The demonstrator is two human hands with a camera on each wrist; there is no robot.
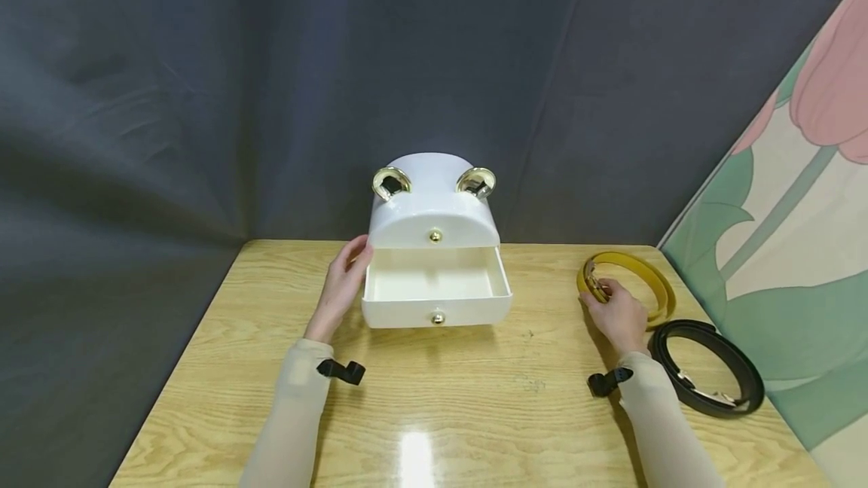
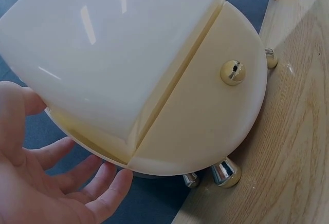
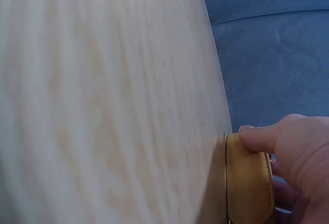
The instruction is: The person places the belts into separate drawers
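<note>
no lettering, label, brand, number or sign can be read here.

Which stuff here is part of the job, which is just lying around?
In the job:
- white box, lower drawer pulled out, left hand at its side
- yellow belt, coiled, pinched by the right hand

Apparently just lying around:
- black belt, coiled, in neither hand; might be used too
- dark cloth and flowered panel, background only
</note>
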